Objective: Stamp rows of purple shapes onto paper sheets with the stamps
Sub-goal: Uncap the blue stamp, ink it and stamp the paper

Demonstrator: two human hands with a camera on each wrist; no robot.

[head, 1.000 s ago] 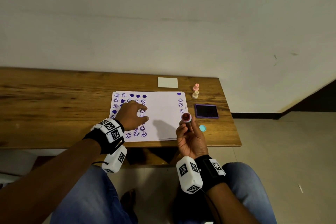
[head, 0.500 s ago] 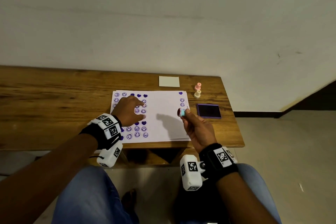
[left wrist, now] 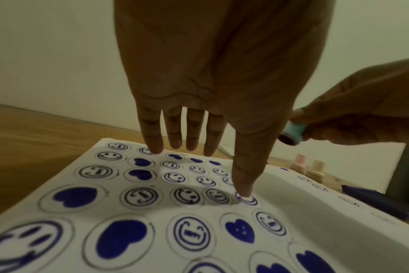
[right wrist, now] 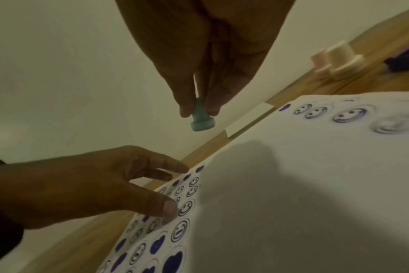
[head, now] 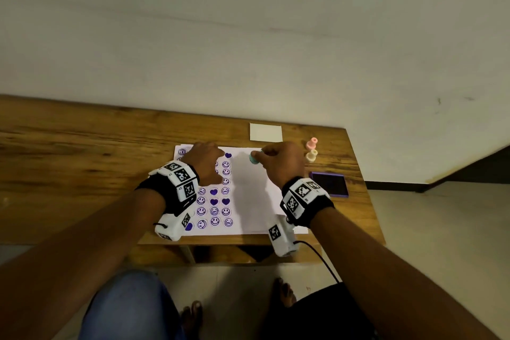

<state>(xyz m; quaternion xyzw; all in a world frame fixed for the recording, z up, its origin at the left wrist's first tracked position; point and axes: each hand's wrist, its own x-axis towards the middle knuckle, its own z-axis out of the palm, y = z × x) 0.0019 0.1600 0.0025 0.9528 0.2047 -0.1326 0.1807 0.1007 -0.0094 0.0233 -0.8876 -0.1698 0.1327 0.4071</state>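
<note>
A white paper sheet (head: 254, 196) lies on the wooden table (head: 82, 163), printed on its left part and along its right edge with purple smileys and hearts. My left hand (head: 205, 163) presses it flat with straight, spread fingers (left wrist: 242, 177) over the stamped rows (left wrist: 138, 195). My right hand (head: 278, 159) pinches a small teal stamp (head: 253, 159) by its handle. The teal stamp (right wrist: 202, 120) hangs face down above the blank upper middle of the sheet (right wrist: 304, 166), apart from the paper. In the left wrist view the teal stamp (left wrist: 293, 134) shows at the right.
A purple ink pad (head: 329, 183) sits right of the sheet. A pink stamp (head: 312, 143) and a cream stamp (head: 311, 156) stand behind it. A small white card (head: 266, 132) lies beyond the sheet. The table's right edge is close to the pad.
My right hand turned the stamp face down and carried it from the sheet's near right side to its far upper middle. My left hand slid farther up the sheet.
</note>
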